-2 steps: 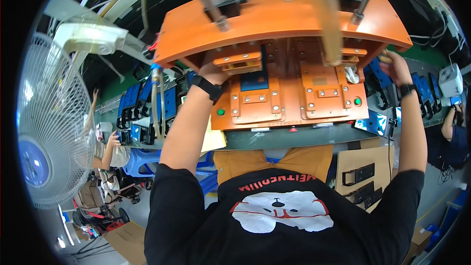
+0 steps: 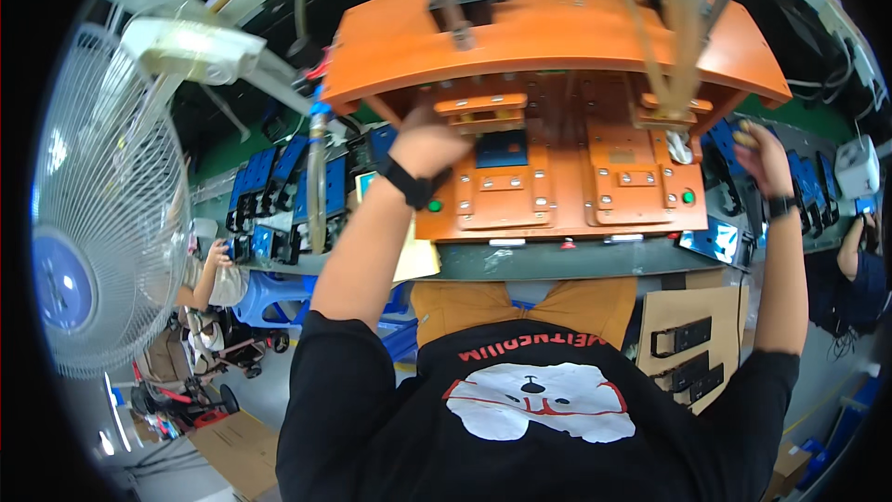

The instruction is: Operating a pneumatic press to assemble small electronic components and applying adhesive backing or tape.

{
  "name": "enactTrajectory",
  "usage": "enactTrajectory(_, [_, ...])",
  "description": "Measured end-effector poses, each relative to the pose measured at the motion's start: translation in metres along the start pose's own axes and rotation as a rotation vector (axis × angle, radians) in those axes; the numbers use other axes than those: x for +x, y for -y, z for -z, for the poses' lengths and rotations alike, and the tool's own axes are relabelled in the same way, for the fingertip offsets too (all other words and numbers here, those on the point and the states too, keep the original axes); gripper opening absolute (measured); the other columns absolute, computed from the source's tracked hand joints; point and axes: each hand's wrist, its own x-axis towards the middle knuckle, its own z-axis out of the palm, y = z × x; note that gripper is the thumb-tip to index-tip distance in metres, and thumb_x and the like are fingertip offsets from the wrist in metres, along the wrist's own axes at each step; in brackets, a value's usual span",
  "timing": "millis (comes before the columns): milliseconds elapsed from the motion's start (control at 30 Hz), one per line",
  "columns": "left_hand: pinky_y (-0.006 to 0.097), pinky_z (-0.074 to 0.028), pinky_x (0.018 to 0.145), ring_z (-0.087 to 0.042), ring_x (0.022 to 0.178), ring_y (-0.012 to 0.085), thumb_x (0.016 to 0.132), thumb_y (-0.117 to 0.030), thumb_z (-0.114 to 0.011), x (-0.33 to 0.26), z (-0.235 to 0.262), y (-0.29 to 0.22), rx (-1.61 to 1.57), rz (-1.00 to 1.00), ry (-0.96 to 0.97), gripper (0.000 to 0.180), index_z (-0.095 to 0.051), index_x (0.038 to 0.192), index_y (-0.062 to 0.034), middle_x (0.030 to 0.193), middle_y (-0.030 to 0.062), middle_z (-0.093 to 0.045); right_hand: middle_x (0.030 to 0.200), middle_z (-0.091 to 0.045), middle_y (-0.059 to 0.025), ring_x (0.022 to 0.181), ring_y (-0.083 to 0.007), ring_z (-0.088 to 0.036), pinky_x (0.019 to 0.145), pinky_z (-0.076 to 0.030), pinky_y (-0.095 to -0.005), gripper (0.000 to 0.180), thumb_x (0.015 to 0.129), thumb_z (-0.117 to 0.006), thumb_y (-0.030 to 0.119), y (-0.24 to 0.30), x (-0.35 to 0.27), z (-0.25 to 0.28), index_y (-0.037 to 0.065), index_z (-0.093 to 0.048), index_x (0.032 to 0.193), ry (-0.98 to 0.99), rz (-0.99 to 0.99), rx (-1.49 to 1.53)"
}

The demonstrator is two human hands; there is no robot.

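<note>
My left hand (image 2: 429, 143) is at the left opening of an orange press machine (image 2: 557, 23), beside its left clamp block (image 2: 481, 114). Motion smears its fingers, so I cannot tell whether they hold anything. Below that block, a blue plate (image 2: 501, 150) lies in the left fixture (image 2: 503, 184). To the right of the machine, my right hand (image 2: 766, 165) is raised with its fingers loosely apart, and nothing shows in them. Yellowish coverings are on its fingertips. A crumpled white piece (image 2: 679, 147) sits by the right fixture (image 2: 636, 180), which has no blue plate showing.
Blue and black parts (image 2: 268, 177) stand in rows at the left, with similar parts (image 2: 810, 184) at the right. A shiny blue-filmed piece (image 2: 712, 240) lies near the front edge. A fan (image 2: 111, 195) stands at far left. Hoses hang before the machine; co-workers sit on both sides.
The whole view has shifted, moving the machine rightward in it. My left hand has come further out from beside the left clamp block. My right hand stays beside the machine, its fingers a little lower.
</note>
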Motion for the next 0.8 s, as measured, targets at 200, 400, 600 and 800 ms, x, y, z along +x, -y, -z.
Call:
enactTrajectory(200, [0.038, -0.053, 0.095, -0.067, 0.11, 0.0324, 0.087, -0.015, -0.076, -0.149, 0.064, -0.082, -0.538, 0.047, 0.068, 0.031, -0.07, 0.114, -0.0013, 0.117, 0.0171, -0.07, 0.104, -0.072, -0.0034, 0.084, -0.0105, -0.066, 0.069, -0.053, -0.0238, 0.035, 0.104, -0.059, 0.033, -0.051, -0.135, -0.018, 0.006, -0.065, 0.126, 0.153, 0.105, 0.232])
enactTrajectory(400, [0.034, -0.052, 0.091, -0.069, 0.096, 0.0197, 0.094, -0.01, -0.069, -0.306, 0.104, -0.032, -0.528, 0.701, -0.413, 0.016, -0.072, 0.105, 0.0003, 0.105, 0.012, -0.074, 0.096, -0.073, -0.0112, 0.072, -0.0132, -0.066, 0.059, -0.05, -0.0235, 0.031, 0.107, -0.053, 0.026, -0.079, -0.235, -0.095, -0.001, -0.061, 0.121, 0.001, 0.073, 0.232])
enactTrajectory(600, [0.028, -0.052, 0.088, -0.067, 0.098, 0.015, 0.1, -0.017, -0.066, -0.28, 0.124, 0.185, -0.324, 0.829, -0.748, 0.027, -0.069, 0.115, 0.0054, 0.105, 0.0101, -0.074, 0.094, -0.071, -0.0123, 0.069, -0.0153, -0.064, 0.058, -0.048, -0.0246, 0.036, 0.11, -0.046, 0.029, -0.068, -0.254, -0.14, -0.002, -0.06, 0.12, 0.104, 0.107, 0.209])
enactTrajectory(800, [0.036, -0.054, 0.096, -0.071, 0.11, 0.0303, 0.091, -0.026, -0.075, -0.18, 0.07, 0.457, -0.092, 0.746, -0.477, 0.044, -0.068, 0.12, 0.0056, 0.118, 0.022, -0.073, 0.094, -0.071, -0.0102, 0.071, -0.015, -0.064, 0.06, -0.048, -0.0251, 0.041, 0.109, -0.046, 0.038, -0.063, -0.283, -0.176, 0.001, -0.062, 0.118, 0.037, 0.111, 0.022])
